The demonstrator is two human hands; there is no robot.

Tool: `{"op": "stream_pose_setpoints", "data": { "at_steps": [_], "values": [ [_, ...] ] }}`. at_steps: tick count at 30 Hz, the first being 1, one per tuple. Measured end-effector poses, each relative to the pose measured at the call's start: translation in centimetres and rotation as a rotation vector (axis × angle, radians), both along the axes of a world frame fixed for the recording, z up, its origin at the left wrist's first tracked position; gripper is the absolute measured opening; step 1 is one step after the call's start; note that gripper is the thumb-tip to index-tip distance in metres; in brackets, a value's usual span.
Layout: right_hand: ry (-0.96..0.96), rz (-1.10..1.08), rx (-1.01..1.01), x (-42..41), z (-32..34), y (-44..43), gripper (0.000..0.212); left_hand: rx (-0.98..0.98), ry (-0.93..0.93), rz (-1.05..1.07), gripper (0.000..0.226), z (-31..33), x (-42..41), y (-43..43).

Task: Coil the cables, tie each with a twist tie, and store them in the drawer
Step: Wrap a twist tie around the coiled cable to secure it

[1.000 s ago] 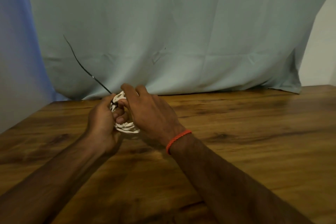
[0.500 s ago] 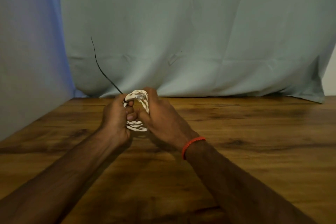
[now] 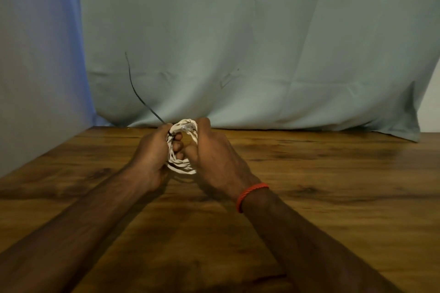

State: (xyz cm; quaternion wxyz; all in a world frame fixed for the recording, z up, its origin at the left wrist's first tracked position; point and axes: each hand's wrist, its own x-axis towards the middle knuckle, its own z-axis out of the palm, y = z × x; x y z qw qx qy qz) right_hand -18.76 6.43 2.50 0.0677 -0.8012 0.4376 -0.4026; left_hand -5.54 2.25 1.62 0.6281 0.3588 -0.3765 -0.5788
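Fingers (image 3: 204, 126) around white cable (image 3: 181, 167), twist tie (image 3: 157, 118)

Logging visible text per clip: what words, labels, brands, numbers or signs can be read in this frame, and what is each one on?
None: no readable text anywhere in this view.
The white cable coil, black twist tie, red wristband, wooden table and pale curtain show no print.
The left hand and right hand cover part of the coil, so any marking there is hidden.
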Motion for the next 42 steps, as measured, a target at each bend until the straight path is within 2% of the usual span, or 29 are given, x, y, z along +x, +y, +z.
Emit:
{"op": "stream_pose_setpoints", "data": {
  "at_steps": [4, 8, 10, 12, 15, 18, 20, 22, 25, 27, 30, 31, 33, 42],
  "values": [
    [0.026, 0.032, -0.078, -0.1, 0.2, 0.0, 0.063, -0.022, -0.017, -0.013, 0.036, 0.2, -0.2, 0.4],
    [0.076, -0.008, -0.190, -0.5, 0.2, -0.3, 0.051, -0.011, -0.068, 0.007, 0.027, 0.0, -0.3, 0.4],
    [0.080, -0.001, -0.183, -0.6, 0.1, -0.3, 0.048, 0.034, -0.081, -0.051, 0.022, 0.0, -0.2, 0.5],
    [0.073, 0.005, -0.179, -0.6, 0.1, -0.3, 0.041, 0.096, -0.099, -0.132, 0.026, 0.0, -0.2, 0.6],
    [0.054, 0.007, -0.195, -0.5, 0.1, -0.3, 0.031, 0.101, 0.016, -0.183, 0.029, 0.3, -0.4, 0.8],
    [0.012, 0.026, -0.198, -0.1, 0.0, -0.2, 0.025, 0.108, 0.087, -0.170, 0.019, 0.3, -0.5, 1.0],
    [-0.013, 0.042, -0.202, 0.2, -0.1, 0.1, 0.029, 0.112, 0.034, -0.080, 0.026, -0.2, -0.3, 0.7],
    [-0.016, 0.051, -0.200, 0.3, -0.2, 0.1, 0.043, 0.097, -0.011, 0.013, 0.030, -0.3, -0.3, 0.7],
    [-0.020, 0.093, -0.179, 0.3, -0.3, 0.0, 0.040, 0.109, 0.091, -0.035, 0.037, 0.4, -0.5, 1.1],
    [0.005, 0.131, -0.138, 0.1, -0.3, -0.2, 0.059, 0.095, 0.105, -0.016, 0.040, 0.8, -0.5, 1.1],
    [0.141, 0.183, -0.021, -0.7, 0.0, -0.3, 0.108, 0.081, 0.078, 0.006, 0.039, 1.2, -0.2, 1.1],
    [0.197, 0.195, -0.002, -1.1, 0.2, -0.4, 0.119, 0.095, 0.092, -0.012, 0.038, 1.1, 0.1, 0.9],
    [0.274, 0.205, -0.022, -1.7, 0.6, -0.6, 0.126, 0.120, 0.108, -0.041, 0.037, 0.9, 0.1, 0.9],
    [0.224, 0.218, -0.296, -2.3, 0.4, -0.9, 0.085, 0.071, -0.073, 0.010, 0.040, 0.2, -1.0, 1.5]
  ]
}}
